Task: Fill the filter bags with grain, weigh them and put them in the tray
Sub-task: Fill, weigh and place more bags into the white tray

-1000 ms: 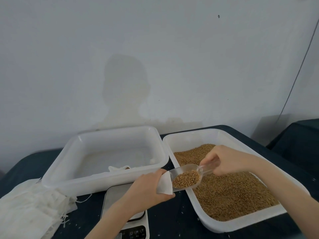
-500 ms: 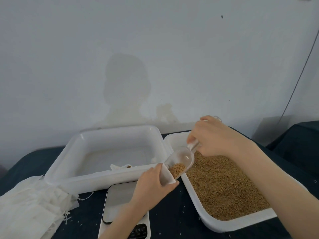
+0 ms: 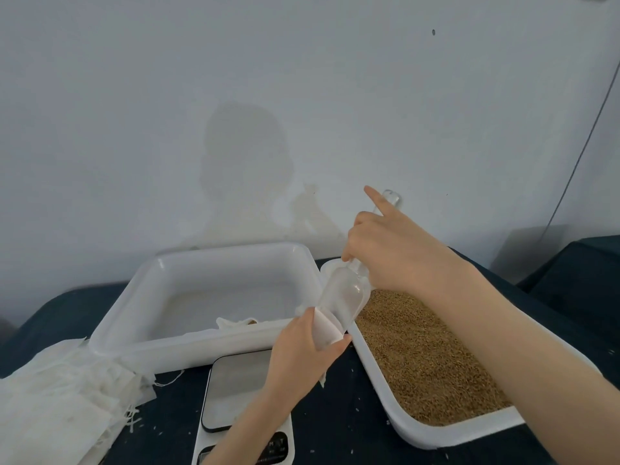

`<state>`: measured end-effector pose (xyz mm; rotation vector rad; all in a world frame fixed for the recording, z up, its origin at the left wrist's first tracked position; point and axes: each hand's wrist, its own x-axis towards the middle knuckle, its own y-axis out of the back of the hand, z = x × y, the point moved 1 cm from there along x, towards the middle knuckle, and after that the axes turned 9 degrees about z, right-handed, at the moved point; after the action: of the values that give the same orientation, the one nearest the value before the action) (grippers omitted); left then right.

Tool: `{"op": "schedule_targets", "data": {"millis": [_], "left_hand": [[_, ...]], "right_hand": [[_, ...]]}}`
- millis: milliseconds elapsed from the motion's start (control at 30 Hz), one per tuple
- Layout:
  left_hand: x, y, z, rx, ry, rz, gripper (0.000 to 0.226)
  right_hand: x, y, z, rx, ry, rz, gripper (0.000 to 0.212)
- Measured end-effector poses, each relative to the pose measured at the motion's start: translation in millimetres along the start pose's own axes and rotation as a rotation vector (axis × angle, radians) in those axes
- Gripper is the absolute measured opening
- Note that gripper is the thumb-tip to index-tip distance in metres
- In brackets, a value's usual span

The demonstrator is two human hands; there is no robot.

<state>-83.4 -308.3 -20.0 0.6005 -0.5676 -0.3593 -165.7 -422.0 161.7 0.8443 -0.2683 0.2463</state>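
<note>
Head view: the filter bag (image 3: 324, 330), small and white, is held upright with its mouth open just above the gap between the two trays, over the far edge of the scale (image 3: 235, 391). The left hand (image 3: 302, 357) grips it from below, fingers and thumb curled round its sides. The clear scoop (image 3: 345, 297) is tipped steeply, its lip inside the bag's mouth and its handle pointing up toward the wall; no grain shows in its bowl. The right hand (image 3: 385, 253) grips the handle, with the index finger stretched straight up along it.

The grain tray (image 3: 416, 431), a white rectangle filled with brown grain (image 3: 419, 357), runs along the right side of the tabletop (image 3: 339, 424) from the far edge toward the near right corner. The second white tray (image 3: 141, 286) sits at the far middle, touching the grain tray's corner; one filled bag (image 3: 235, 322) lies against its near wall, only partly visible. The scale stands near the front edge, between the trays. A heap of unfilled bags (image 3: 57, 404) with loose strings lies at the near left corner. A few spilled grains dot the dark cloth.
</note>
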Motion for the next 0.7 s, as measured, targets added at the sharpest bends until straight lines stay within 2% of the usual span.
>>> {"op": "schedule_targets", "data": {"millis": [133, 267, 367, 433, 533, 700], "left_hand": [[2, 8, -1, 0.031, -0.037, -0.015, 0.058], [8, 20, -8, 0.099, -0.077, -0.084, 0.052], [12, 29, -15, 0.133, -0.103, -0.168, 0.044], [15, 35, -18, 0.103, -0.126, -0.189, 0.019], [18, 46, -27, 0.053, -0.113, -0.165, 0.024], [12, 65, -51, -0.192, 0.011, -0.086, 0.026]], "right_hand": [[-9, -6, 7, 0.104, -0.055, -0.030, 0.050], [-26, -20, 11, 0.277, -0.118, -0.083, 0.031], [-39, -34, 8, 0.444, -0.172, -0.083, 0.027], [-45, -44, 8, 0.536, -0.212, -0.101, 0.028], [-58, -59, 7, 0.618, -0.259, -0.135, 0.028], [-89, -93, 11, 0.704, -0.445, -0.164, 0.034]]}}
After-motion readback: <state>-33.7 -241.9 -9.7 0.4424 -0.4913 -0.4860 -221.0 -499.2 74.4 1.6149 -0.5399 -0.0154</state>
